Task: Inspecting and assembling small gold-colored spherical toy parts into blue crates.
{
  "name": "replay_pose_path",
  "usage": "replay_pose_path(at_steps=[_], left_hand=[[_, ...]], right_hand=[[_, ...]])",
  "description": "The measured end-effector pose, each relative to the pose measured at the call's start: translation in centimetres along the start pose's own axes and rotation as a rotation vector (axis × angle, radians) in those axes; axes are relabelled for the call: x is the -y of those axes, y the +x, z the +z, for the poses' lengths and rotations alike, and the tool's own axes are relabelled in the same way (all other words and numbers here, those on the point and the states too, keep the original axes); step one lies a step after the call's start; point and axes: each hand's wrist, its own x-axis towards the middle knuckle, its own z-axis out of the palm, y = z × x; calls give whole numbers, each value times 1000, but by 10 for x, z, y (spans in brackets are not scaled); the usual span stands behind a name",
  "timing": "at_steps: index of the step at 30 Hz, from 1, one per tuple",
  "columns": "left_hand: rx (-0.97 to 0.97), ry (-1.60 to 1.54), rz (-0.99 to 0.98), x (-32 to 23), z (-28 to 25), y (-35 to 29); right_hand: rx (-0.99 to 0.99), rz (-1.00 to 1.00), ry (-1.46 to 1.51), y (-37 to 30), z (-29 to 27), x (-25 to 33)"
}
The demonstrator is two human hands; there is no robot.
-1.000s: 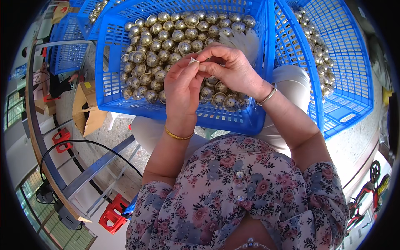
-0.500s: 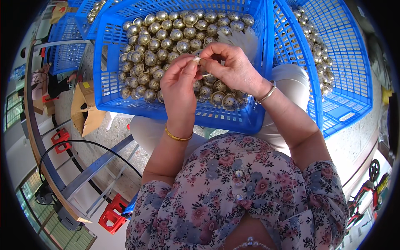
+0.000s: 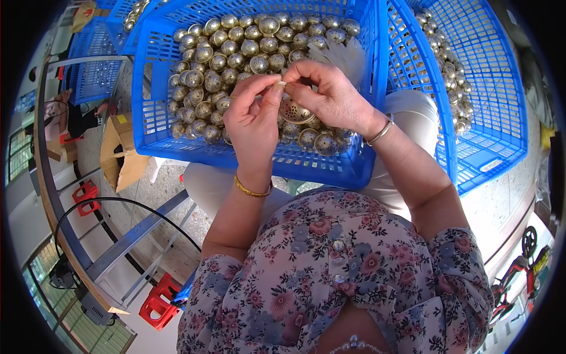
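Note:
Over a blue plastic basket [image 3: 253, 158], both my hands meet fingertip to fingertip. My left hand [image 3: 252, 115] pinches a small white piece [image 3: 282, 84], thin like a tie or string, and my right hand [image 3: 330, 97] pinches it from the other side. Just below the fingers a gold-coloured ball with punched holes [image 3: 296, 112] shows its perforated face; whether the white piece runs through it is hidden. Many similar metal balls [image 3: 236, 61] fill the basket. A bundle of white strips [image 3: 345, 64] lies on them beyond my right hand.
Another blue basket [image 3: 492, 112] with more balls stands to the right. On the left are a metal-framed table [image 3: 71, 224] with a black cable [image 3: 127, 200], a cardboard box [image 3: 125, 152] and red stools [image 3: 159, 304]. My knees flank the main basket.
The perforated ball has come into fuller view below my fingers. My left hand has shifted slightly, and both hands still pinch the white piece.

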Motion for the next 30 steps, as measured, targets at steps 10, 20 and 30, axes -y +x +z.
replay_pose_path(at_steps=[10, 20, 30], left_hand=[[34, -252, -413, -4, -6, -2], [6, -409, -423, 4, -5, -2], [-67, -94, 72, 0, 1, -1]], right_hand=[[-83, -57, -98, 0, 3, -1], [5, 83, 135, 1, 1, 5], [64, 186, 358, 2, -1, 5]])
